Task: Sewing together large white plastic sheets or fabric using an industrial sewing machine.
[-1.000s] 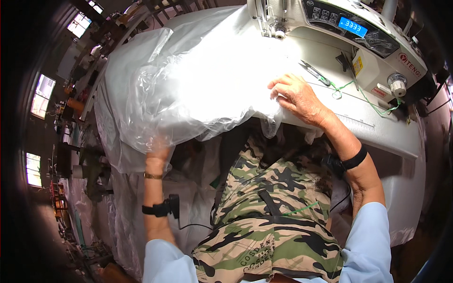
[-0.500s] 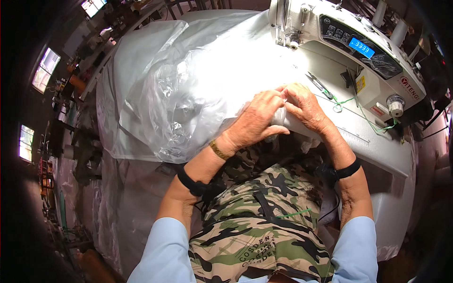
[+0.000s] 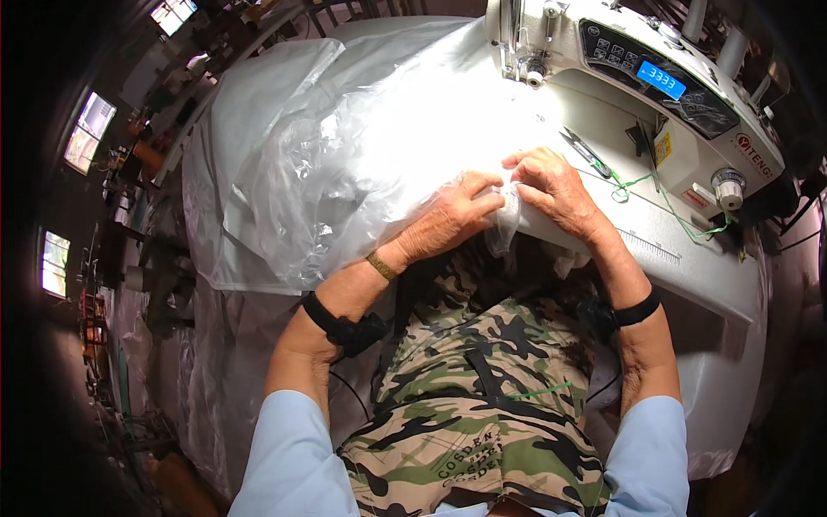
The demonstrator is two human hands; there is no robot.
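Note:
A large sheet of clear plastic film [image 3: 301, 189] lies crumpled across the white sewing table, its brightly lit part washed out by the lamp. My left hand [image 3: 452, 214] has its fingers curled and pressed together on the film near the table's front edge. Just to its right, my right hand [image 3: 556, 191] pinches the same film between thumb and fingers. A gathered bit of film hangs down between the two hands over the edge. The sewing machine [image 3: 680, 77] stands beyond and to the right, its needle area at the far side of the film.
Black-handled thread snips [image 3: 588, 153] lie on the table beside the machine, with loose green thread [image 3: 633, 185] near them. A printed ruler [image 3: 650, 246] runs along the table's front edge. More plastic [image 3: 202, 370] hangs down at the left. Thread cones [image 3: 732, 53] stand behind the machine.
My left hand has drawn back to the left, apart from the right one, and its thumb no longer sticks out. The right hand has barely moved and keeps its pinch.

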